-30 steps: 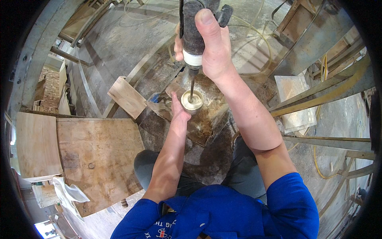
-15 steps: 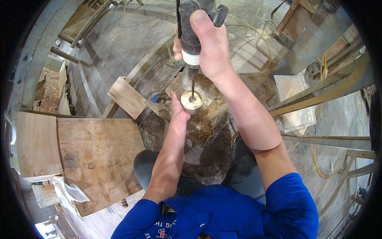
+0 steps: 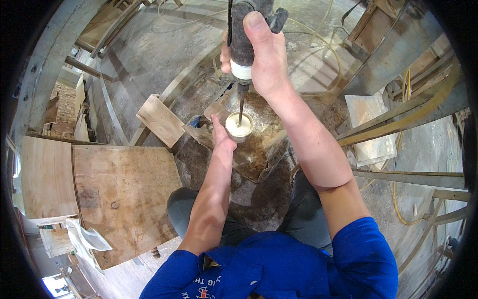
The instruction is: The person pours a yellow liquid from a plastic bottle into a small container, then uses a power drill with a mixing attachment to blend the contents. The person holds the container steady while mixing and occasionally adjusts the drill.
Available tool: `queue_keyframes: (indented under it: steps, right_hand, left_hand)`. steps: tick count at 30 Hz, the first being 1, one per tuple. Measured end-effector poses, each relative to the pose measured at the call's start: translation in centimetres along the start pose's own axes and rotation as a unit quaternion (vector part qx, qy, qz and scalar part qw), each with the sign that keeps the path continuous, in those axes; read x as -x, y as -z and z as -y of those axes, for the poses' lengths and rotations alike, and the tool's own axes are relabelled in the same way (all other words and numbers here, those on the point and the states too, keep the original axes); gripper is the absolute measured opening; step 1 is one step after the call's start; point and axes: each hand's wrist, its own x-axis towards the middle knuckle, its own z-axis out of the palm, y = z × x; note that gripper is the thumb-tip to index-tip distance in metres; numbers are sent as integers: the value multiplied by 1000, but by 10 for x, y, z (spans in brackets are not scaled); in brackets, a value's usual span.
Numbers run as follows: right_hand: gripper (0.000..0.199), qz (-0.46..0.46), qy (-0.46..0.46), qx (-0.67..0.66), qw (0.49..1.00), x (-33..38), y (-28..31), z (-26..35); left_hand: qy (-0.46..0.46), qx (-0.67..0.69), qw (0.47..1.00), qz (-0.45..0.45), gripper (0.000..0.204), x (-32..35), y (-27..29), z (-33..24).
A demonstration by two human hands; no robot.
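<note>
My right hand (image 3: 266, 60) is closed around a dark power drill (image 3: 242, 45) with a white band near its chuck. From the chuck a thin metal rod (image 3: 242, 105) points down into a small round cup (image 3: 239, 134). Creamy, pale liquid (image 3: 238, 122) fills the cup, and the rod's tip is hidden in it. Around the cup's left side my left hand (image 3: 222, 134) is wrapped, holding it above a brown-stained patch of floor; some of its fingers are out of sight behind the cup.
Left of my knees lies a large wooden board (image 3: 129, 194) with a crumpled white sheet (image 3: 87, 236) on its corner. A smaller wood block (image 3: 159, 121) sits ahead-left. Metal frame bars (image 3: 413, 178) and pale panels (image 3: 371, 129) stand right; a yellowish hose (image 3: 338, 62) curls on the floor.
The drill and my right hand have shifted slightly right and tilted, so the rod now slants in the cup. My left hand and the cup have barely moved.
</note>
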Motion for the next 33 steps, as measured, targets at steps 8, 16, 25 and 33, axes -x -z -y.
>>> queue_keyframes:
  steps: [8,16,25,33]
  right_hand:
    - [49,-28,-22,-82,996,-1,3,-3]
    - [63,-27,-15,-12,999,-1,-2,1]
    - [61,-12,-6,-10,1000,-1,1,2]
    - [58,19,18,-14,1000,0,0,1]
  left_hand:
    - [-55,22,998,-19,68,11,-13,0]
    - [-43,18,999,-9,67,9,-9,-1]
    - [-54,-7,998,-23,65,15,-17,4]
    - [-26,-19,999,-30,66,11,-9,0]
